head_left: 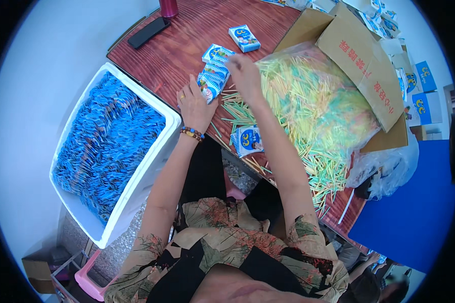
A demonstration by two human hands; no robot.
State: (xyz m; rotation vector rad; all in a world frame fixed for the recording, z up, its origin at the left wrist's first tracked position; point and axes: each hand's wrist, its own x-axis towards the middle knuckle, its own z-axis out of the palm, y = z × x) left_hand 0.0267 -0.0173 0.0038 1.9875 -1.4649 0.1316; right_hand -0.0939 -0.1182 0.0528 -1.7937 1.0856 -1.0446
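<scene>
A slanting row of small blue-and-white packets (214, 76) lies overlapped on the table between my hands. My left hand (194, 105) is at the row's near end, with the packets' edge between its thumb and fingers. Over the row's right side, my right hand (246, 76) has its fingers bent together; whatever is in its fingertips is too small to make out. Beyond it stands a small blue-and-white box (244, 38). Another blue-and-white pack (248, 140) lies by the table's near edge, beside my right forearm. Loose thin pastel sticks (237, 109) are scattered under my right wrist.
A white foam tub (173, 121) full of blue packets stands left of the table. On the right, an open cardboard box (361, 70) spills a plastic bag of pastel sticks (308, 101). A black phone (149, 33) and a red cylinder (169, 7) are at the far left.
</scene>
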